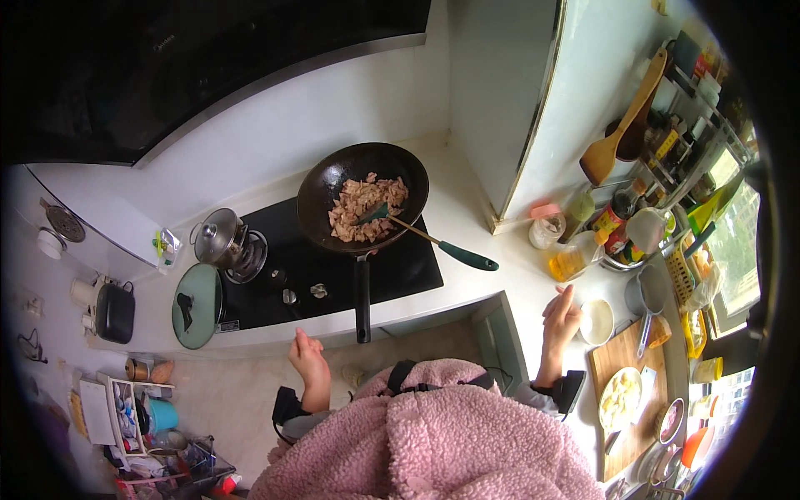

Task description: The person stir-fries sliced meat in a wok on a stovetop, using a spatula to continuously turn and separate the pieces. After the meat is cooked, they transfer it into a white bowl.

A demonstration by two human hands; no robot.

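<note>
My left hand (309,362) is in the air before the cooktop's front edge, empty, with its fingers loosely bent. Over the right-hand counter, my right hand (561,319) is also empty, one finger extended, close to a small white bowl (597,323). Ahead, a dark wok (322,181) stands on the black cooktop (400,272), its handle (362,300) pointing towards me. Chopped meat (369,194), pale brown, lies in the wok. A green-headed spatula (469,255) rests in the meat, its handle leaning over the wok's right rim.
Left stand a lidded steel pot (219,240) and a glass lid (200,319). An oil jug (569,264), a seasoning jar (547,231) and a saucepan (650,287) line the right. A cutting board (653,375) bears a bowl of pale pieces (620,400) and a knife (647,381).
</note>
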